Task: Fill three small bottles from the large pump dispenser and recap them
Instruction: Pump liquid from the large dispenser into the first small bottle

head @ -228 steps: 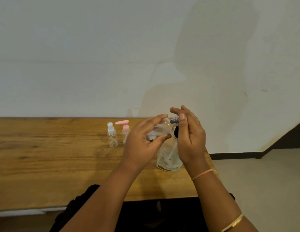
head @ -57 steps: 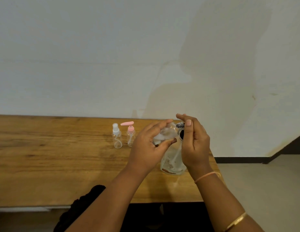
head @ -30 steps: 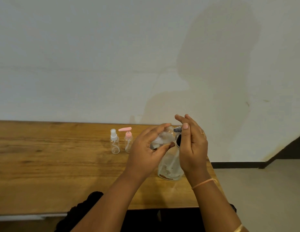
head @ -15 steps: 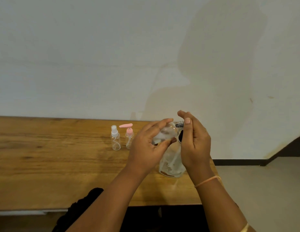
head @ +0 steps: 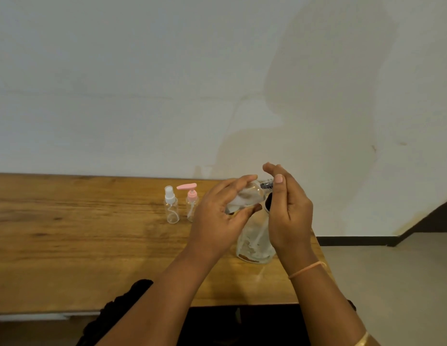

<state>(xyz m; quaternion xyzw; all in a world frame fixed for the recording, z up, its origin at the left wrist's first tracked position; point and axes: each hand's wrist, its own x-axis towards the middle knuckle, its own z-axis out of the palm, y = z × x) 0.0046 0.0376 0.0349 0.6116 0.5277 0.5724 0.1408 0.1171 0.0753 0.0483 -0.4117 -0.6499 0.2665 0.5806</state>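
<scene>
Small clear bottle [head: 244, 198] lies tilted in our left hand [head: 217, 221], fingers above and thumb below curled round it, raised just beside the nozzle [head: 266, 184] of the large pump dispenser [head: 254, 245]. Our right hand [head: 289, 216] rests on the dispenser's pump head, fingers nearly straight and close together, thumb pointing up, gripping nothing. The dispenser stands upright on the wooden table [head: 67, 233], near its right end, its clear body showing between our two wrists. Whether liquid is running into the bottle, we cannot tell.

Left of our hands, two more small bottles stand upright just beside each other and apart from the dispenser: the white-capped spray bottle [head: 171, 208] and, to its right, the pink-topped pump bottle [head: 192, 203], both with their tops on. A thin orange band [head: 307, 268] circles our right wrist, and a gold bangle [head: 362, 342] sits farther up the forearm. A pale wall [head: 142, 71] rises behind the table.
</scene>
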